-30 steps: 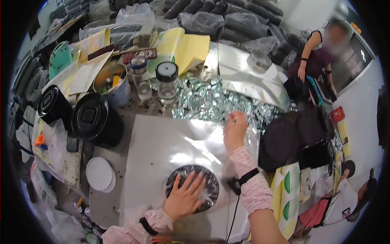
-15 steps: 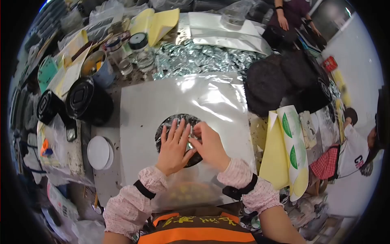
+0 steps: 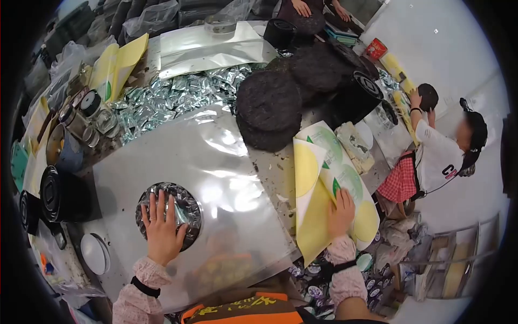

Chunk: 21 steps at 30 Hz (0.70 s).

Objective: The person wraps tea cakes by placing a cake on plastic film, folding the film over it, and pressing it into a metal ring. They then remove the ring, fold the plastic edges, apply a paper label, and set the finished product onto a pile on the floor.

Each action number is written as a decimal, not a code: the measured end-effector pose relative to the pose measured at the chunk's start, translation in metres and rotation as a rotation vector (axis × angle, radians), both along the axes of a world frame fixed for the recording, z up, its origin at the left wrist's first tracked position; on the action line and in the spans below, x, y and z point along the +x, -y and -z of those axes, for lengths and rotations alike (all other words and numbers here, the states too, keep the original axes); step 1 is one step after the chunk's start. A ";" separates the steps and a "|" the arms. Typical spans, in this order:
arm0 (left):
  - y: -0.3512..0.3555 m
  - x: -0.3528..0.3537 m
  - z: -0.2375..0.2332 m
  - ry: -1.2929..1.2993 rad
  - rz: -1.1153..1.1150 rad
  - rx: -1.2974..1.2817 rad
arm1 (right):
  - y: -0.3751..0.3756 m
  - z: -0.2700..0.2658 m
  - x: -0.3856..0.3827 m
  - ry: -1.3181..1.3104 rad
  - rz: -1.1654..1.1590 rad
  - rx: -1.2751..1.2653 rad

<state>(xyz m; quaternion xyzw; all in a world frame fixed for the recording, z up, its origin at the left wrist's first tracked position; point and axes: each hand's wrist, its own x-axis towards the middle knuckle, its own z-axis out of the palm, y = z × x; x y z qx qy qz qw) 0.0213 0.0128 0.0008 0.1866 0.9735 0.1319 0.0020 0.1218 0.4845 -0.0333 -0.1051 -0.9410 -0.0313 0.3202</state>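
Observation:
My left hand (image 3: 163, 232) lies flat with spread fingers on a round disc wrapped in dark, shiny foil (image 3: 189, 208). Beneath the disc are large clear plastic sheets (image 3: 216, 178) on the table. To the right, my right hand (image 3: 341, 213) rests on the lower part of yellow and white sheets with green printing (image 3: 350, 183); its fingers point up and look slightly apart, and it does not visibly grip them.
Crumpled silvery packets (image 3: 178, 89) and dark round cakes (image 3: 270, 105) lie behind the plastic. Black canisters (image 3: 65, 194), jars (image 3: 97, 105) and white discs (image 3: 94, 254) stand left. A co-worker (image 3: 437, 146) at the right holds a dark round cake (image 3: 427, 97); another person's hands (image 3: 302, 7) show at the top.
My right hand has left the foil disc and moved right onto the yellow and white sheets. My left hand stays on the disc. The view has swung to the right.

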 end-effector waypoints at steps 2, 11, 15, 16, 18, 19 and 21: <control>0.001 0.003 0.001 -0.001 0.006 -0.006 | -0.013 0.001 0.021 0.032 0.028 0.183; 0.002 0.005 0.005 -0.050 0.020 -0.033 | -0.046 0.002 0.024 0.055 0.207 -0.582; 0.002 0.007 0.007 -0.058 0.026 -0.021 | -0.028 0.011 0.026 0.046 0.052 0.200; 0.002 0.006 0.006 -0.051 0.024 -0.016 | -0.031 0.016 0.026 0.001 0.049 0.102; 0.004 0.005 0.004 -0.044 0.028 -0.014 | -0.038 0.031 0.026 -0.090 0.040 -0.098; 0.005 0.006 0.004 -0.046 0.028 -0.012 | -0.044 0.025 0.024 -0.128 0.109 -0.413; 0.002 0.006 0.005 -0.056 0.026 -0.011 | -0.059 0.003 0.017 -0.184 0.240 -1.040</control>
